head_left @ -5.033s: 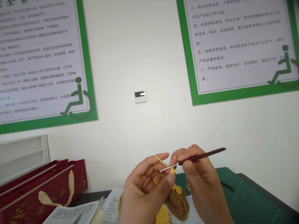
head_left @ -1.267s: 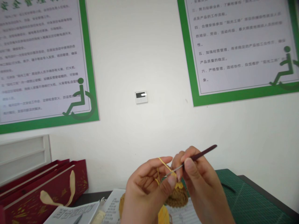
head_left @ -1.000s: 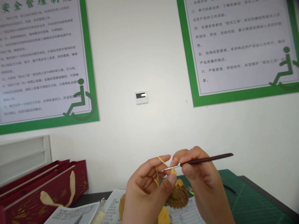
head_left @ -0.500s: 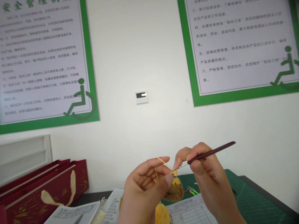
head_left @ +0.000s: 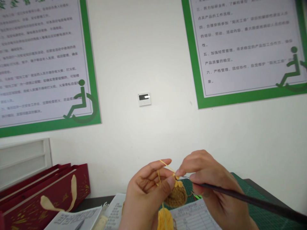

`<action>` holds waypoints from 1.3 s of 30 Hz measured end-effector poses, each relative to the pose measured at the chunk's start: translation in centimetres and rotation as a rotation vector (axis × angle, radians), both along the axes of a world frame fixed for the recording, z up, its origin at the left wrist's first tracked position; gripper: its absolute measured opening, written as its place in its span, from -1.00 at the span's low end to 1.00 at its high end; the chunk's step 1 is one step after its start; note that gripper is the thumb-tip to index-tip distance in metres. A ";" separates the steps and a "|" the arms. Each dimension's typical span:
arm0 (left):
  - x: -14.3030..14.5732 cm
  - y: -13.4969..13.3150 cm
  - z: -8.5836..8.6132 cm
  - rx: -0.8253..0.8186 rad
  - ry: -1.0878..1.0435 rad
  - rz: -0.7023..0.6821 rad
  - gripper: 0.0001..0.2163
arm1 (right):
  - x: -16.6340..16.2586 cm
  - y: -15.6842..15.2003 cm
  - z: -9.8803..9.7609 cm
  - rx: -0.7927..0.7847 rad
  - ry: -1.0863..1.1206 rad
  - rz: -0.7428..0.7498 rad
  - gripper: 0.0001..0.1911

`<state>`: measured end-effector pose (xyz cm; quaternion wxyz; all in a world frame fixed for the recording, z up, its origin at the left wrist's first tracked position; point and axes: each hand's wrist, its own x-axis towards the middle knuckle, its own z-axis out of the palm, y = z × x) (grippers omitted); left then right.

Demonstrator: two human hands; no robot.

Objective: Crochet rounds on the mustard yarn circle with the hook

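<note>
My left hand [head_left: 146, 198] pinches a small brown and yellow crochet piece [head_left: 176, 194] between thumb and fingers, with yellow yarn [head_left: 164, 166] looped over its raised index finger. My right hand [head_left: 213, 188] grips a dark crochet hook [head_left: 240, 198]. The hook's metal tip sits at the top edge of the piece, and its handle points down to the right towards the camera. A ball of yellow yarn [head_left: 165, 220] lies below the hands, partly hidden.
A green cutting mat [head_left: 263, 220] covers the table at right, with printed paper sheets [head_left: 192, 217] under the hands. Red gift bags [head_left: 45, 195] stand at the left. Green-framed posters [head_left: 244, 51] and a small wall display [head_left: 144, 99] hang on the white wall.
The hook's handle has swung from pointing up to the right to pointing down to the right. The left hand kept its hold on the crochet piece.
</note>
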<state>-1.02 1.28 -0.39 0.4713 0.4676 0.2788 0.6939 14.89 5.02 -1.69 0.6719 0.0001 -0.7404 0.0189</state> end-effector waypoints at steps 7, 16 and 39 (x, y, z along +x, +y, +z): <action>-0.5 -0.2 -0.1 -0.026 0.002 -0.079 -0.67 | -0.3 -0.4 0.0 0.105 -0.014 -0.074 -0.71; 0.5 -0.2 -0.3 -0.002 -0.057 -0.063 -0.59 | -2.3 1.7 -2.7 0.059 0.255 -0.259 -0.66; 0.6 0.1 -0.1 0.118 0.052 0.115 -0.74 | -4.1 0.5 -0.9 -0.953 0.346 0.680 -0.55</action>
